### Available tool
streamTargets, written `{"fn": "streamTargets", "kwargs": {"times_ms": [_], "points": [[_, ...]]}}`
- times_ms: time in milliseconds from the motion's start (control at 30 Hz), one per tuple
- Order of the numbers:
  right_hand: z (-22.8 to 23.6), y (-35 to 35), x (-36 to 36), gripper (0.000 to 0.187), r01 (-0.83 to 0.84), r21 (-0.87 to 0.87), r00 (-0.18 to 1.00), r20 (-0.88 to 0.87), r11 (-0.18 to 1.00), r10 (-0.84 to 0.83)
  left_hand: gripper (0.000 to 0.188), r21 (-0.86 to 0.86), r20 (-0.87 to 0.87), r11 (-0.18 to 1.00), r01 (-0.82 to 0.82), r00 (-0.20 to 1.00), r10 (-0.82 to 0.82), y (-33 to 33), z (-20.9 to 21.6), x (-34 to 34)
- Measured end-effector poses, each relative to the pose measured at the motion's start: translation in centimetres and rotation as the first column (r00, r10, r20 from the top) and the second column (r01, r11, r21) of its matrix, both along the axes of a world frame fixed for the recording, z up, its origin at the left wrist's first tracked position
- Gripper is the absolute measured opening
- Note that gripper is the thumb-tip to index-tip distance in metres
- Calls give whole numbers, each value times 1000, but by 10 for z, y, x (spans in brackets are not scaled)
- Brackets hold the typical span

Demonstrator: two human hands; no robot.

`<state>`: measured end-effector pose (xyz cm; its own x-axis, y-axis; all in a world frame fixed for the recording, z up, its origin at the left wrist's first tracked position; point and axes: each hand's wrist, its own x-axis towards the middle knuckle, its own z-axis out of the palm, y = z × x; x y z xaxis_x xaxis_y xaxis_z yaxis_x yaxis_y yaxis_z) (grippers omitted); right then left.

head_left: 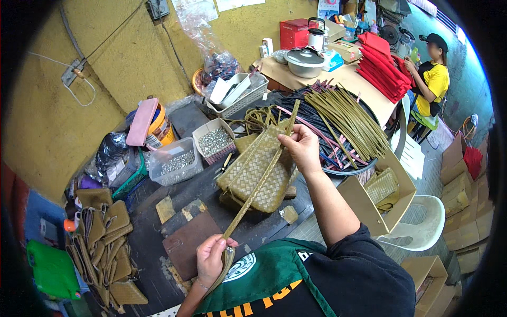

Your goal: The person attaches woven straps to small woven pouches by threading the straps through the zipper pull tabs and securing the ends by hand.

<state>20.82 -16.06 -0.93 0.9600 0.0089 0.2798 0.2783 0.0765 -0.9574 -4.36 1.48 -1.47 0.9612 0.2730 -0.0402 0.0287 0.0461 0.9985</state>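
At the bottom of the frame, a person in a black shirt and green apron (274, 274) pulls an olive woven strap (259, 182) taut between two hands. The left hand (211, 259), low and centre, has its grip closed around the strap's lower end; the right hand (302, 148), near the middle of the frame, pinches the strap's upper part between thumb and fingers, its tip poking above. Under the strap, in the centre, woven olive bags (248, 169) lie stacked on the dark table (158, 238). At lower left sits a heap of olive leather pieces (105, 238) beside a green object (53, 269). Further back, left of centre, two trays of metal studs (177, 161) stand near a white basket (237, 95). Right of centre, loose olive, black and pink strips (343, 121) fan out, with an open cardboard box (377, 193) holding another woven bag just below. At upper right, red fabric (383, 66) is stacked on a far table, where another person in a yellow shirt (435, 79) sits.
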Motion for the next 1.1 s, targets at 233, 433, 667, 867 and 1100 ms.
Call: {"fn": "streamTargets", "kwargs": {"times_ms": [233,433,667,867,1100], "points": [[-1,0,-6,21,17,-16,1000,9,1000,-17,21,-27,21,1000,10,1000,-9,-2,1,-8],[17,12,-16,21,-271,268,907,-249,925,338,22,72,-45,995,-64,997,68,-4,4,-4],[29,49,-109,15,-781,218,487,-376,586,788,23,-79,-17,997,-17,1000,15,-5,4,17],[15,50,-105,15,-696,403,434,-424,595,795,41,-265,48,961,77,997,-66,14,-10,8],[9,48,-112,16,-726,358,459,-384,587,801,33,-189,19,964,186,982,-186,24,0,-3]]}}
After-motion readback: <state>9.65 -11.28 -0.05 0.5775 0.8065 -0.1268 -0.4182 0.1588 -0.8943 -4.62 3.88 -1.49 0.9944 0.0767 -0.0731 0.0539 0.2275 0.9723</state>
